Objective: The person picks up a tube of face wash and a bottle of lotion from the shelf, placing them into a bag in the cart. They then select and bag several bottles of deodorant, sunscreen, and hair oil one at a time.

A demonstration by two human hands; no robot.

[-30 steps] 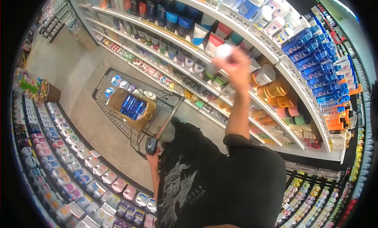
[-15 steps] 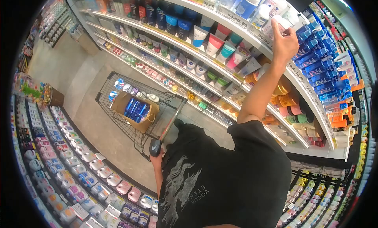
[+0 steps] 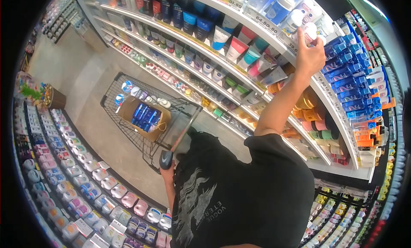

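My right hand (image 3: 310,57) reaches to the upper shelf, its fingers closed around a white bottle (image 3: 306,33) with a rounded top and pinkish label. More white bottles (image 3: 309,9) stand beside it, and blue pump bottles (image 3: 342,72) are lined up to the right. Low at my side, my left hand (image 3: 168,174) is closed at the black rounded end (image 3: 165,159) of the cart handle; its fingers are partly hidden. In the wire shopping cart (image 3: 112,87) sits a brown paper bag (image 3: 125,109) of blue-packed items, with several white bottles beside it.
Shelves with price strips (image 3: 274,27) curve along my right, holding tubes (image 3: 236,49) and jars. Another shelf of bottles and jugs (image 3: 100,174) runs along the left. Grey floor (image 3: 81,106) lies between them, with a planter (image 3: 55,98) at the far left.
My right hand stays on the white bottle, which now shows a little more above the fingers. The view has shifted slightly; the cart and left hand appear slightly left of before.
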